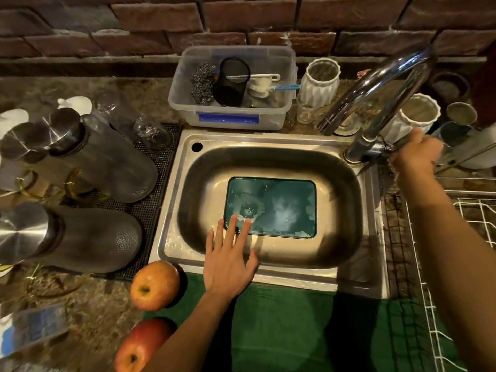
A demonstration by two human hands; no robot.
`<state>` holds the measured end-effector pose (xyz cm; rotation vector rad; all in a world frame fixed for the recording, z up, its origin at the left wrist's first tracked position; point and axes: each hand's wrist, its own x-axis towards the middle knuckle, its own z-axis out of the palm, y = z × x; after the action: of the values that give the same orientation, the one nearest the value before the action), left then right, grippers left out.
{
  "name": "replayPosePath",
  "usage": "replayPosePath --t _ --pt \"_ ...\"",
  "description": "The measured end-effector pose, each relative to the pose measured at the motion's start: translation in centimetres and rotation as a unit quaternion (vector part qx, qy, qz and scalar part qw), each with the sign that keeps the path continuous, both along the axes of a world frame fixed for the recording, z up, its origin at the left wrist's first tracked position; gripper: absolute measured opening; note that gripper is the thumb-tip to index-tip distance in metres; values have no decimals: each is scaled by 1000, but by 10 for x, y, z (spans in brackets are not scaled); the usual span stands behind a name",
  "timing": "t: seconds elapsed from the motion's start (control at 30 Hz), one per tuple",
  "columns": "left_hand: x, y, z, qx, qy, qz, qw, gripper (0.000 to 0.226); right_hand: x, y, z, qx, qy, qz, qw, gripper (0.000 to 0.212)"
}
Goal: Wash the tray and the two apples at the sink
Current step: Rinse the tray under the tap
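Stainless steel sink [171, 183] at frame centre, basin dark and wet. Teal rectangular plastic tray [290, 208] lies flat on the basin floor, filmy water on it, patchy white residue. Left hand [228, 259] comes in from 6 o'clock, fingers straight and spread, palm down over the sink's front rim; fingertips [233, 218] reach the tray's near left corner, whether touching or just above it cannot tell. Holds nothing. Right hand [417, 154] at 2 o'clock, fingers curled around the lever of the chrome curved tap [375, 87], thumb up on top. Tap spout arcs toward 12 o'clock of the tray; no stream discernible.

Two apples sit on the counter at 7 o'clock, outside the sink: upper red-yellow apple [154, 285] just beside the sink's front left corner, stem end facing the camera; lower red apple [139, 345] near the frame's bottom edge, partly hidden by the left forearm. They are apart from each other, neither is touched by a hand. Green cloth [295, 331] lies along the counter edge at 6 o'clock.

Clear plastic tub [185, 103] at 12 o'clock behind the sink, holding a steel wool scrubber [201, 81], a black mesh cup [232, 81] and a brush. White ribbed ceramic jars [318, 88] at 1 o'clock. Grey bottles with metal lids [107, 159] lie on a black mat at 9 o'clock. White wire rack [429, 304] at 4 o'clock.
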<state>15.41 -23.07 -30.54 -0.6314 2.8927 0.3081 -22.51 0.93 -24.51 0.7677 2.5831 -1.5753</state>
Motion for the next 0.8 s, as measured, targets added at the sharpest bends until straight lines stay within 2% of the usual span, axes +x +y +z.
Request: replayPosePath --t 0.1,0.33,0.37,0.5,0.57,0.67,0.8 --pt "0 0 -1 1 0 0 1000 69 -3 1 -7 -17 -1 -30 999 37" --pt "-1 0 2 6 -5 2 1000 68 10 -7 5 -22 2 -57 998 38" --pt "-1 1 2 7 -2 2 1000 68 14 -9 9 -39 1 -65 997 37" --pt "-2 -1 2 33 -10 3 999 72 39 -20 8 -230 -12 -93 969 23" --pt "-5 -3 3 81 -37 26 996 73 58 -29 0 -220 2 -68 973 13" --pt "-19 -15 3 183 -37 102 977 74 92 -47 -21 -212 -19 -59 975 17" --pt "-57 -45 -5 314 59 201 926 63 130 -65 -60 -191 -142 58 970 15"
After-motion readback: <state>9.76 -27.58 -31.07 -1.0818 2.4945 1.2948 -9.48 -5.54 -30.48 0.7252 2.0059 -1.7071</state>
